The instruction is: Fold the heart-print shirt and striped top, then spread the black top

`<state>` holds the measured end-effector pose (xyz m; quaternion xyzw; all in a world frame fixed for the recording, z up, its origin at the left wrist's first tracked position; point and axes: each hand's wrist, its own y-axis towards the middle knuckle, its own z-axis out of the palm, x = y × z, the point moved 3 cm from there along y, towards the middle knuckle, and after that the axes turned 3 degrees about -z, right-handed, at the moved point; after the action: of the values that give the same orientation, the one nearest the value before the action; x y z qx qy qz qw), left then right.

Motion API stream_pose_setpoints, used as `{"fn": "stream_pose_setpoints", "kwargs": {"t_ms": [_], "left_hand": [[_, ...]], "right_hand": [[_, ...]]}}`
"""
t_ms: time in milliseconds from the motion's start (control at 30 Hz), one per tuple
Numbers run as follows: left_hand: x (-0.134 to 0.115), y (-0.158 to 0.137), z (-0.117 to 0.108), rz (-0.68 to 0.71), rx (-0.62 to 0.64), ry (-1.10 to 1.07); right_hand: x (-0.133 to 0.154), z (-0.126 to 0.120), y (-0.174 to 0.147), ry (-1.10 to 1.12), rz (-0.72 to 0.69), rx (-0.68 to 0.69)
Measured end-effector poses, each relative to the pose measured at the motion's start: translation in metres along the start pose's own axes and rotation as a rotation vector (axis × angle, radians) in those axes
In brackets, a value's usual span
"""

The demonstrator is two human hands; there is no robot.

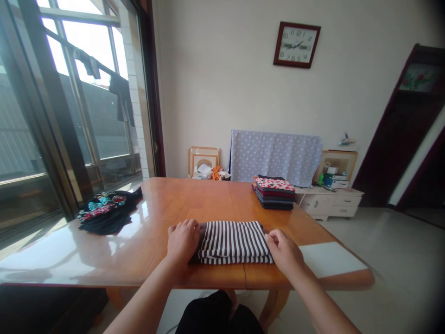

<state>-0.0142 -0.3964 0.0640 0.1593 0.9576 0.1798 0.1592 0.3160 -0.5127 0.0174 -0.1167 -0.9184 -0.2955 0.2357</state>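
Observation:
A folded black-and-white striped garment (236, 241) lies in front of me near the table's front edge, with a dark strip of cloth showing along its left side. My left hand (183, 241) is closed on that left side, its fingers curled over the dark cloth. At the opposite end my right hand (284, 250) is closed, thumb and fingers pinching the garment's right edge. The fingertips of both hands are partly hidden. The striped cloth rests flat in layers on the wooden table (194, 197).
A crumpled dark garment with a colourful print (106, 211) lies at the table's left. Toward the back right stands a stack of folded clothes (274, 192). A white sheet (332, 259) covers the right front corner. Beyond are a low white cabinet (333, 202) and a dotted cloth (274, 155).

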Motion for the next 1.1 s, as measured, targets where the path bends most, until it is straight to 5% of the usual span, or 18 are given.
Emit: {"fn": "stream_pose_setpoints", "kwargs": {"t_ms": [200, 333, 500, 733, 967, 1100], "left_hand": [[-0.019, -0.013, -0.007, 0.300, 0.306, -0.287], [-0.019, -0.022, 0.001, 0.349, 0.299, -0.179], [-0.023, -0.023, 0.002, 0.397, 0.209, -0.103], [-0.021, -0.020, -0.007, 0.412, 0.442, -0.162], [-0.047, 0.008, -0.002, 0.326, 0.139, -0.244], [-0.057, 0.002, 0.029, 0.375, 0.152, -0.198]], "right_hand": [[0.068, -0.010, -0.010, 0.023, -0.356, 0.158], [0.084, 0.006, -0.020, 0.024, -0.487, 0.233], [0.080, 0.017, -0.017, 0.007, -0.449, 0.205], [0.081, 0.007, -0.021, 0.106, -0.428, 0.355], [0.105, 0.001, 0.017, 0.220, -0.344, 0.163], [0.120, 0.030, 0.035, 0.108, -0.302, 0.199]]}}
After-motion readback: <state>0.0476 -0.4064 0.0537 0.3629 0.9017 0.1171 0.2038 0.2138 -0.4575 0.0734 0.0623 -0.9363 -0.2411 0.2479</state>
